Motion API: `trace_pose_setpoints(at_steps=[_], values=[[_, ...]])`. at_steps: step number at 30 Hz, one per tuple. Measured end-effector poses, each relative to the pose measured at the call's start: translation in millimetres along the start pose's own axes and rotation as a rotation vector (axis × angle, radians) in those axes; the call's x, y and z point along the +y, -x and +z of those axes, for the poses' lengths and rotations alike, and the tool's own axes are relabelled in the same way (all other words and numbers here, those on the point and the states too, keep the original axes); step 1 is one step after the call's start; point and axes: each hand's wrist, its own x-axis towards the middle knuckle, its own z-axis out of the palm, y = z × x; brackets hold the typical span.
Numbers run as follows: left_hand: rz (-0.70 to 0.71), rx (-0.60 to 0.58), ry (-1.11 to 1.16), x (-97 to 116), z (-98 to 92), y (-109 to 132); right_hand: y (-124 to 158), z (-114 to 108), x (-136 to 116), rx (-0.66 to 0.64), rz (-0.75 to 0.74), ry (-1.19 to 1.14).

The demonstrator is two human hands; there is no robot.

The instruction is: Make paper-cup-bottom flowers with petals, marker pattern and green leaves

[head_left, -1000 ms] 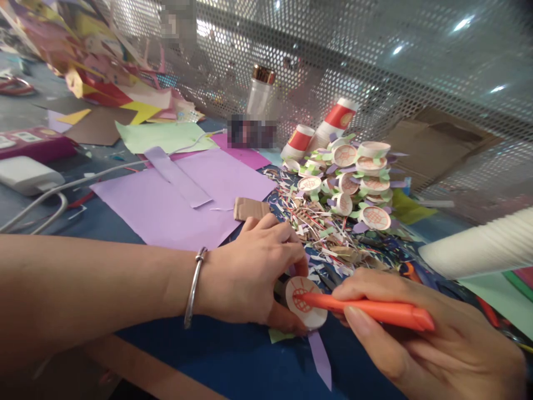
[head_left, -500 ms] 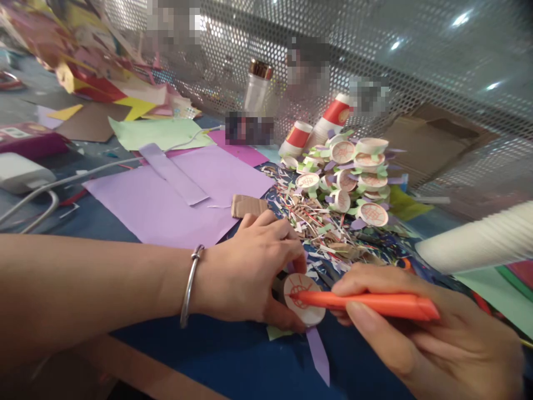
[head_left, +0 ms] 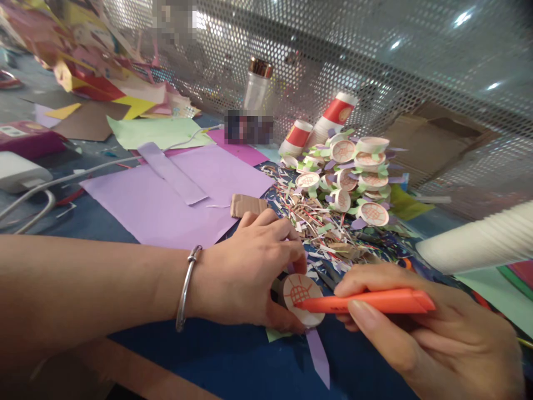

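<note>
My left hand (head_left: 254,272), with a silver bangle at the wrist, is closed around a small paper cup (head_left: 310,315). The cup's white round end faces me and bears orange-red crossed lines with short rays. Purple and green paper strips stick out from it, one purple strip (head_left: 318,358) pointing down toward me. Between thumb and fingers of my right hand (head_left: 420,328) is an orange marker (head_left: 387,301), its tip touching the cup's drawn end. Part of the cup is hidden by my left fingers.
Behind my hands, several decorated cups (head_left: 373,214) are piled beside paper scraps (head_left: 316,222). A long stack of white cups (head_left: 478,236) lies at right. Purple paper (head_left: 200,183), a cardboard piece (head_left: 249,206) and a white cable (head_left: 83,173) are at left. A perforated metal panel (head_left: 233,33) stands behind.
The marker tip has moved slightly down across the cup's end, and more orange-red grid lines show there. My left hand keeps its hold on the cup.
</note>
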Motion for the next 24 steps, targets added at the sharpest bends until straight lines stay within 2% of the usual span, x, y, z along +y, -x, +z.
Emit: trace_pose_setpoints(at_steps=[9,16,21,24], values=[[0.006,0.000,-0.003,0.0,0.4,-0.7,-3.1,1.2,-1.0,-0.021,0.010,-0.040],[0.037,-0.006,-0.027,-0.1,-2.5,-1.2,-3.0,-1.9,-0.6,-0.105,0.156,-0.217],[0.045,-0.010,-0.039,0.3,-3.5,-1.5,1.5,-1.4,2.2,0.017,0.253,-0.232],[0.057,0.000,-0.032,0.4,-3.5,-2.3,0.6,0.4,1.9,0.039,0.225,-0.192]])
